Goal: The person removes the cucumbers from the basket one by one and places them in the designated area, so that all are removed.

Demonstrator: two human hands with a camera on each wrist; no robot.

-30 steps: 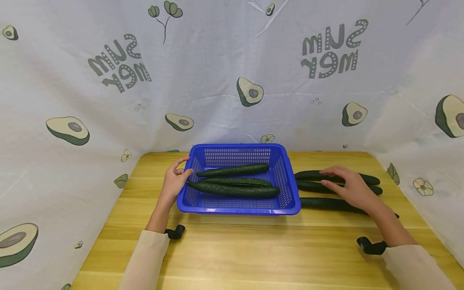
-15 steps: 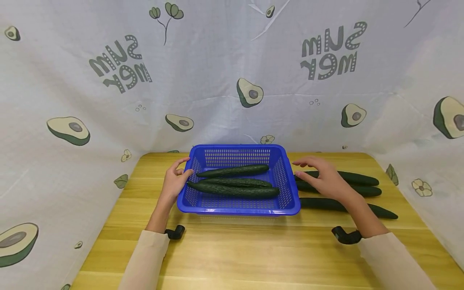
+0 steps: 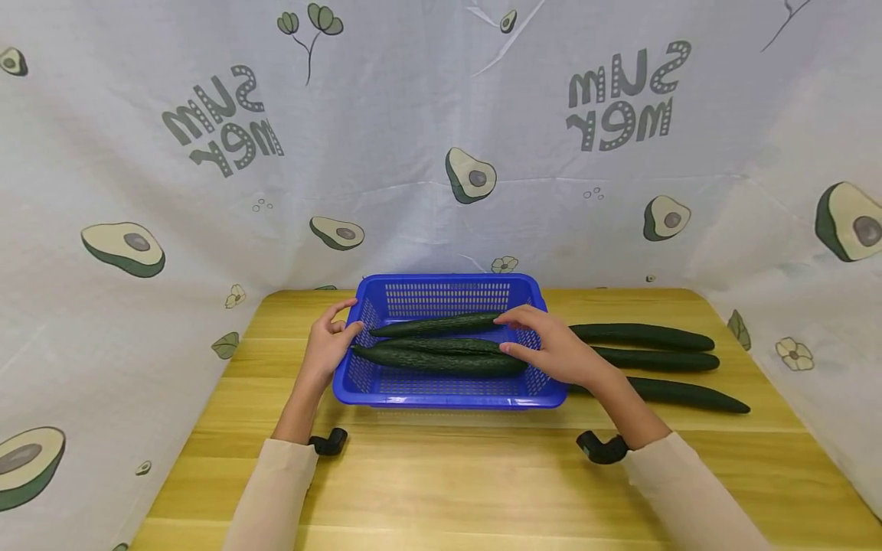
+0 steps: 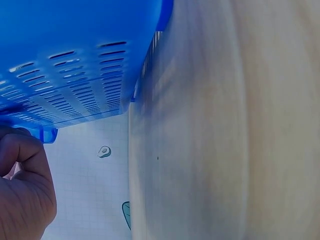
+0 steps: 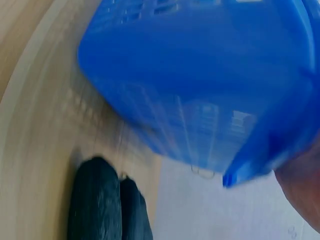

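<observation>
One bare left hand (image 3: pixel 327 348) grips, one bare right hand (image 3: pixel 554 352) spreads, at a rectangular blue plastic basket (image 3: pixel 455 401)

The left hand pinches the basket's left rim between thumb and fingers. The right hand is above the basket's right side, thumb and fingers apart and holding nothing; whether its fingertips touch the cucumbers below cannot be told.

Inside the perforated basket lie three long, dark-green cucumbers: a far cucumber (image 3: pixel 430 325) on its own, and a middle cucumber (image 3: pixel 441 346) against a near cucumber (image 3: pixel 441 363).

Beyond the hands, beige sleeves (image 3: pixel 276 490) cover the forearms, and each wrist wears a small black camera (image 3: pixel 602 448).

Three more dark-green cucumbers (image 3: pixel 654 334) lie on the yellowish wood-grain worktop (image 3: pixel 441 474), to the right of the basket; the right forearm partly hides the nearest one. Behind hangs a pale cloth (image 3: pixel 393 153) printed with avocados.
</observation>
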